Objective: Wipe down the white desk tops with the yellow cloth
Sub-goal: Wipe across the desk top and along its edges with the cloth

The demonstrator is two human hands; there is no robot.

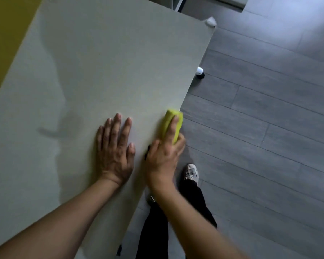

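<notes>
The white desk top [105, 68] fills the left and middle of the head view, its right edge running diagonally. A folded yellow cloth [169, 118] lies at that right edge. My right hand [164, 154] holds the cloth, one finger stretched along its top and the other fingers curled round its side at the desk edge. My left hand [114, 148] rests flat on the desk just left of it, fingers straight and spread.
Grey plank floor [260, 128] lies to the right of the desk. A white desk leg with a black caster [200, 72] shows below the edge. My leg in dark trousers and a pale shoe [191, 171] stand beside the desk. A yellow wall [6, 34] is at far left.
</notes>
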